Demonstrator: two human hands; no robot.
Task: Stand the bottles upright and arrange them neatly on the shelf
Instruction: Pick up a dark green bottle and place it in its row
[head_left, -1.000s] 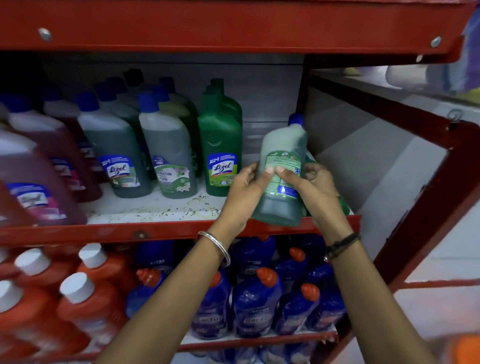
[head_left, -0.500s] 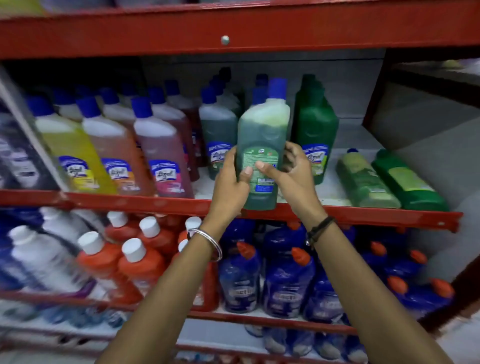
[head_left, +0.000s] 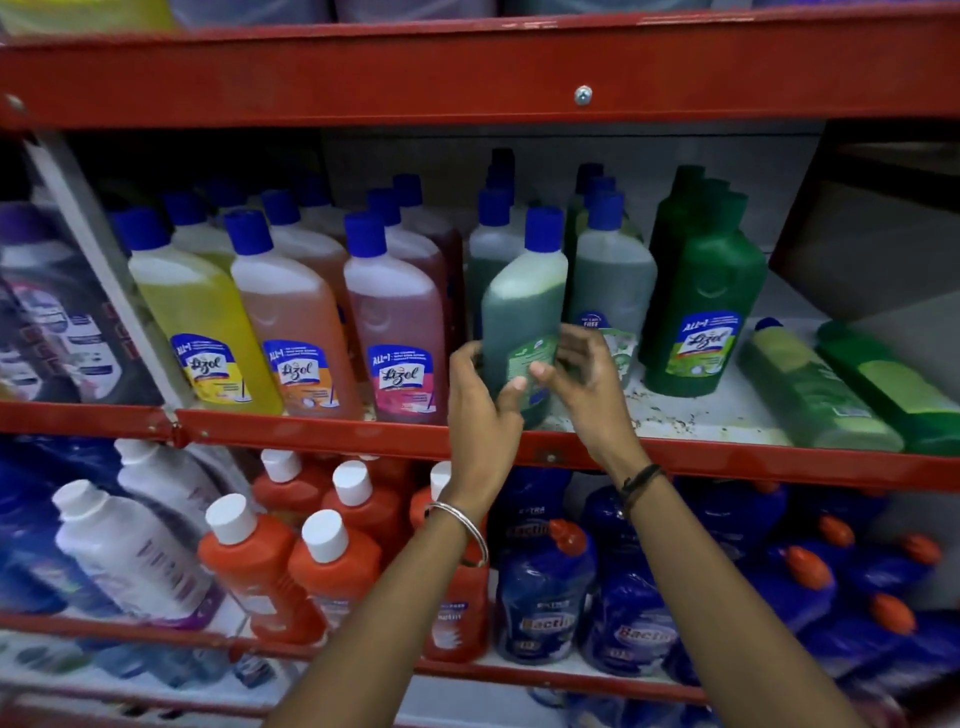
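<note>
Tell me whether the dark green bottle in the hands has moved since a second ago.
Yes. The dark green bottle has gone left along the red shelf edge, from the right end to a spot beside the pink bottle, where it now stands.

Red metal rack (head_left: 467, 73) with bolted front rails, paint a bit scuffed. The white shelf board (head_left: 701, 410) is grubby, dotted with dark specks. Grey panelled wall (head_left: 857, 249) behind it, and the lighting's pretty dim overall.

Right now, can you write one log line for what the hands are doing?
step: standing bottle in row | left hand: open beside green bottle | right hand: open beside it | bottle: upright on shelf | lying bottles: not yet stood
</note>
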